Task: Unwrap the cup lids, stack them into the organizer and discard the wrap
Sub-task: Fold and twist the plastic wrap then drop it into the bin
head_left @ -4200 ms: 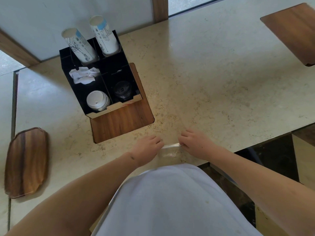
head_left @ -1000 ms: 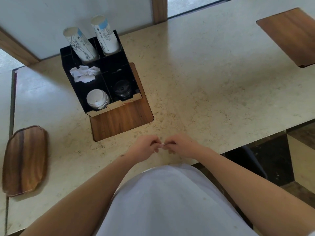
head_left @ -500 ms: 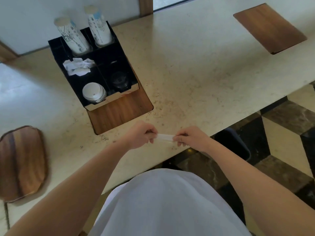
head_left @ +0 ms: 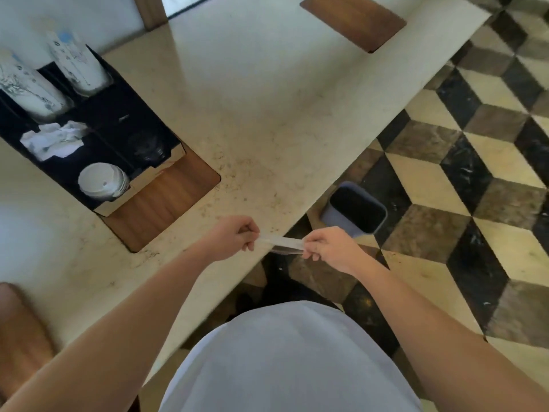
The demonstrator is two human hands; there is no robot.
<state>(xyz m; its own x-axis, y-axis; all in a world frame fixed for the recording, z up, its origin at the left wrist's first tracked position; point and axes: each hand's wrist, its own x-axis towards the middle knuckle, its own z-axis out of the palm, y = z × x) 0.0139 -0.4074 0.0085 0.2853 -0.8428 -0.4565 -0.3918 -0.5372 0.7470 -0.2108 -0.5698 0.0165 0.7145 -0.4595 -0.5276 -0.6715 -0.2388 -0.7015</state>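
The clear wrap (head_left: 282,244) is pulled into a thin strip between both hands, right over the near edge of the counter (head_left: 267,93), with part of it hanging past the edge above the floor. The left hand (head_left: 234,237) is pinched shut on one end of it, over the counter; the right hand (head_left: 328,248) is closed on the other end, just off the edge. The two hands are apart with the strip taut between them. Below and beyond the right hand, a dark bin (head_left: 355,210) with a pale rim stands on the checkered floor (head_left: 475,173), tucked against the counter's near edge. Toward the left edge of the counter sits the black organizer (head_left: 98,150) on a wooden inlay (head_left: 166,200). Its nearest compartment holds a stack of white lids (head_left: 102,181), the one beside it dark lids (head_left: 145,147), with crumpled white paper (head_left: 55,139) behind and two stacks of paper cups (head_left: 74,65) at the back.
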